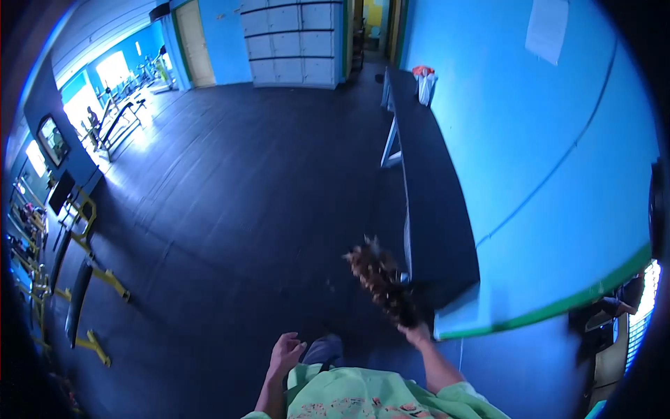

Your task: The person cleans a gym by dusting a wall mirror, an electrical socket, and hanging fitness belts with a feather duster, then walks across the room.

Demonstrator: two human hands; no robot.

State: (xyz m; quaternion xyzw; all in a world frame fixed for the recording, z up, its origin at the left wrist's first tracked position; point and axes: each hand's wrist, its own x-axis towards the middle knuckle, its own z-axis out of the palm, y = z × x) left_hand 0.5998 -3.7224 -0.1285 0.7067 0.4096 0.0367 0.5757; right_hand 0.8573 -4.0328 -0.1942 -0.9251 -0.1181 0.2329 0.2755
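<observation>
My right hand [417,335] is closed around the lower end of a brown feather duster [379,279]. The duster points up and forward, its ruffled feathers close to the near end of a long black-topped bench [436,202]; whether they touch it I cannot tell. In front of my green shirt, my left hand [285,354] hangs loosely with its fingers slightly bent and nothing visible in it.
Black matting covers the floor [258,181]. Padded exercise benches with yellow frames [91,307] stand on the left. A blue wall [537,140] with a green-edged end rises at right. Grey lockers [289,45] and a white bag-lined bin [425,87] are farther back.
</observation>
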